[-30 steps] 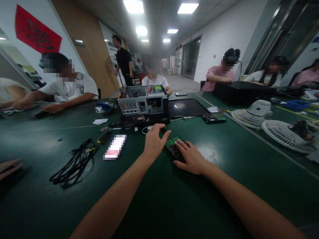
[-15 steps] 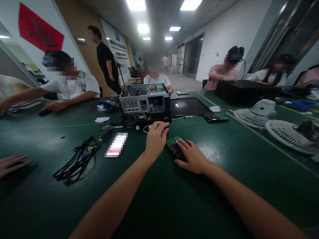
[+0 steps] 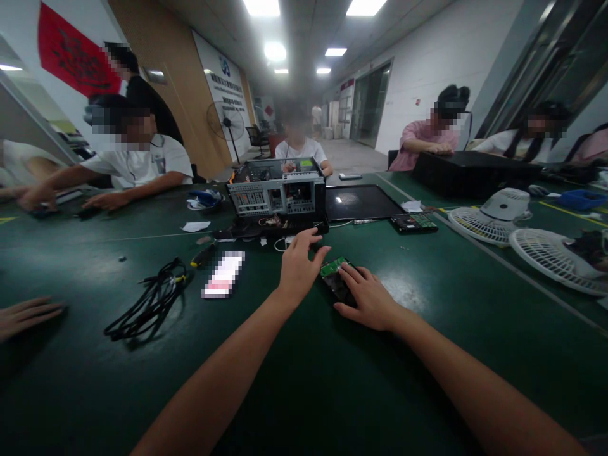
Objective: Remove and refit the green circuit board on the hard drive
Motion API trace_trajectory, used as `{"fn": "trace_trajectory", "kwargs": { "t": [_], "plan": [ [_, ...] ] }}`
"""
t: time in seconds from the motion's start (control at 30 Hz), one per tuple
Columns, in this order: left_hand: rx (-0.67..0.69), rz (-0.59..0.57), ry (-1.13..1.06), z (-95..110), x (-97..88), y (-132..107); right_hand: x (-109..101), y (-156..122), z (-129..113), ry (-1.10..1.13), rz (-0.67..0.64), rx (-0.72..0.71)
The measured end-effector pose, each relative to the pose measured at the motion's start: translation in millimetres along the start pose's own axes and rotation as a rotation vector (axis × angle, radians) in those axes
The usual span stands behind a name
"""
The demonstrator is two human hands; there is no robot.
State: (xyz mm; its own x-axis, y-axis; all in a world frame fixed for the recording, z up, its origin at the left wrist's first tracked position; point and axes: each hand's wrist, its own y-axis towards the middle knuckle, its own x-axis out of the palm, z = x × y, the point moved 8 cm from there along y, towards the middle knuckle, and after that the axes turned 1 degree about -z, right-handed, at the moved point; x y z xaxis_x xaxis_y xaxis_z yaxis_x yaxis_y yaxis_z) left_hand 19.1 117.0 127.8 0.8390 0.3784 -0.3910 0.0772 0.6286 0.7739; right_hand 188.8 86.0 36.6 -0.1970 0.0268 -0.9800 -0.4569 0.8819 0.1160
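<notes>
A small drive with a green circuit board [image 3: 333, 268] lies on the dark green table [image 3: 304, 380]. My right hand [image 3: 368, 297] rests flat on it, fingers spread over its black body. My left hand [image 3: 299, 266] hovers just left of the drive with fingers apart, holding nothing. An open computer case [image 3: 276, 195] stands beyond both hands, with loose wires at its base.
A black side panel [image 3: 361, 202] and another drive [image 3: 413, 222] lie right of the case. Two white fan grilles [image 3: 546, 250] sit far right. A black cable bundle [image 3: 147, 303], a screwdriver [image 3: 202, 254] and a blurred card [image 3: 223, 274] lie left. Several people sit around; another person's hand [image 3: 23, 315] rests at left.
My left hand has lifted a little and its fingers have spread. My right hand stays on the drive. The standing person at the back has walked left.
</notes>
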Motion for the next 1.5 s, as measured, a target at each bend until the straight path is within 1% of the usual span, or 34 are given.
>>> {"fn": "trace_trajectory", "kwargs": {
  "t": [0.17, 0.27, 0.47, 0.7, 0.77, 0.9, 1.03, 1.27, 1.5],
  "plan": [
    [0.032, 0.032, 0.023, 3, -5.5, 2, -2, 0, -1, -0.001, -0.003, 0.003],
    [0.018, 0.053, 0.077, 2, -8.6, 2, -2, -1, -1, -0.001, -0.005, 0.002],
    [-0.010, -0.023, 0.085, 0, -2.8, 3, 0, 0, 0, 0.007, -0.003, -0.004],
    [-0.107, -0.040, 0.066, -9, 0.9, 0, 0, 0, 1, 0.012, -0.008, -0.005],
    [-0.116, -0.044, 0.046, -10, 1.4, 0, 0, 0, 0, 0.014, -0.008, -0.008],
    [-0.071, -0.049, 0.024, -5, 0.6, 2, 0, 0, 0, 0.014, -0.002, -0.004],
    [-0.015, -0.030, 0.070, 2, -2.9, 5, -1, 0, -1, 0.012, -0.010, -0.004],
    [0.009, -0.043, 0.188, 1, -2.4, 5, 0, 0, 0, 0.010, 0.001, -0.005],
    [0.080, -0.074, 0.146, 6, 1.5, 6, -1, -1, 0, 0.003, -0.005, -0.004]
  ]
}}
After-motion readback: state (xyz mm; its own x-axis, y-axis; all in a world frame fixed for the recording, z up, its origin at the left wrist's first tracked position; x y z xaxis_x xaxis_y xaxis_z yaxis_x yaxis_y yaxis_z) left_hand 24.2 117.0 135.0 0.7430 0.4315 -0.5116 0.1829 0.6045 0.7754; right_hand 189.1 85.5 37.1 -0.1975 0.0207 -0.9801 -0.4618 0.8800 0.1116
